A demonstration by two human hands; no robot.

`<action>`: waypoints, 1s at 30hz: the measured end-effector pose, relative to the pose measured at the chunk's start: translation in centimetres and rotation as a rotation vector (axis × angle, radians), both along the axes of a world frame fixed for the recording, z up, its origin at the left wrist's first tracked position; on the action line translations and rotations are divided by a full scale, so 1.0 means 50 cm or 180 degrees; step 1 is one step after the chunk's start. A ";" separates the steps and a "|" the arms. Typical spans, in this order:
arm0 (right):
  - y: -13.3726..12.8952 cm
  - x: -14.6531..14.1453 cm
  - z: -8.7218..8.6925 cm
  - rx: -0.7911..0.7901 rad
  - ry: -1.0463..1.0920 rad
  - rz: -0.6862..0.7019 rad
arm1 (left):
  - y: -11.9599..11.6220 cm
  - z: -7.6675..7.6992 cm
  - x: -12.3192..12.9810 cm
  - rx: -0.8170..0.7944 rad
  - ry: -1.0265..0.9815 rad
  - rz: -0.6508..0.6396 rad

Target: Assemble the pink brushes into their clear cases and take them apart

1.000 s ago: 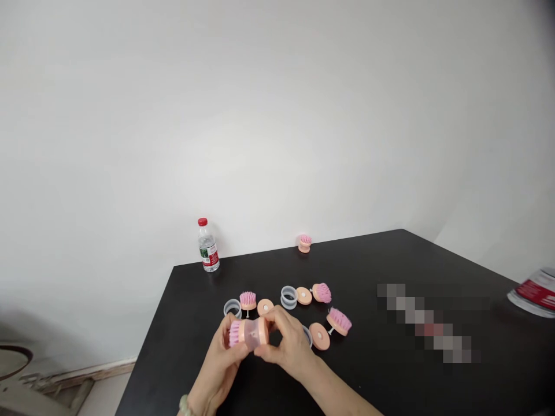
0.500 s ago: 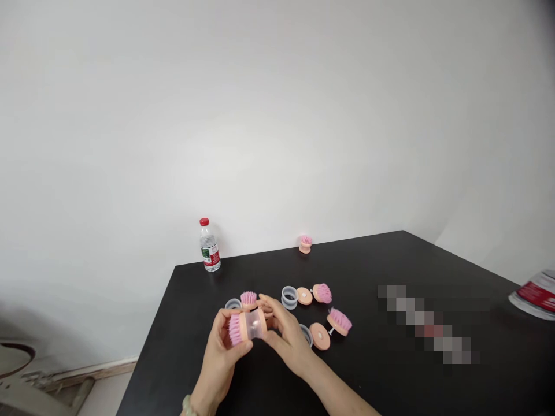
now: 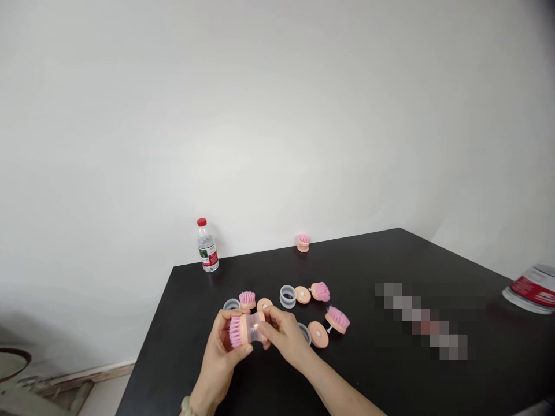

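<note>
A scrub brush (image 3: 254, 328) with pink bristles, peach end pieces and a translucent middle lies sideways between my hands above the table. My left hand (image 3: 222, 346) is closed round its bristle end. With thumb and fingers, my right hand (image 3: 282, 338) grips the other end, at the peach cap. Just behind them on the table are a translucent ring (image 3: 231, 304), a pink bristle head (image 3: 247, 299) and a peach disc (image 3: 264, 304) with a white centre, partly hidden by the hands.
On the black table (image 3: 347, 375) lie more parts: a clear ring (image 3: 288, 296), peach discs (image 3: 318, 334) and bristle heads (image 3: 337, 319) with stems. A whole brush (image 3: 303, 243) and a water bottle (image 3: 208, 245) stand by the wall. A red-and-white package (image 3: 532, 289) sits far right.
My right hand's fingers have closed in on the brush's cap end, where they were more spread before. The peach disc behind it now shows. The view has shifted slightly.
</note>
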State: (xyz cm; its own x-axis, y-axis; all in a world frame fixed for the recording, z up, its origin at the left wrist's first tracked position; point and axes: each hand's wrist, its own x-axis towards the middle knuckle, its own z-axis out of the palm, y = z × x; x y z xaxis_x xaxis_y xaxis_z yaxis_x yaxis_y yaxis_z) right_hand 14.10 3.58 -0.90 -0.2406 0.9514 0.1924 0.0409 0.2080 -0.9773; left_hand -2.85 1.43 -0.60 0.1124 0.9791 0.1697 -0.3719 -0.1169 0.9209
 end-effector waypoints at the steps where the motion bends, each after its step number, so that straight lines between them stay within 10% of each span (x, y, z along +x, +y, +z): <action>1: 0.001 0.000 -0.003 -0.0114 0.0018 0.0015 | 0.000 -0.002 0.001 0.0009 0.0020 -0.0013; 13: 0.015 -0.017 -0.040 -0.0745 0.0169 0.0053 | 0.001 -0.015 -0.004 0.0307 0.0796 0.0408; 21: -0.023 -0.003 0.007 0.2104 -0.0957 -0.0363 | 0.013 -0.021 0.001 0.0384 0.1069 0.1076; 30: -0.022 -0.007 0.010 0.2496 -0.1475 -0.0229 | 0.024 -0.051 -0.012 0.0776 0.1328 0.1066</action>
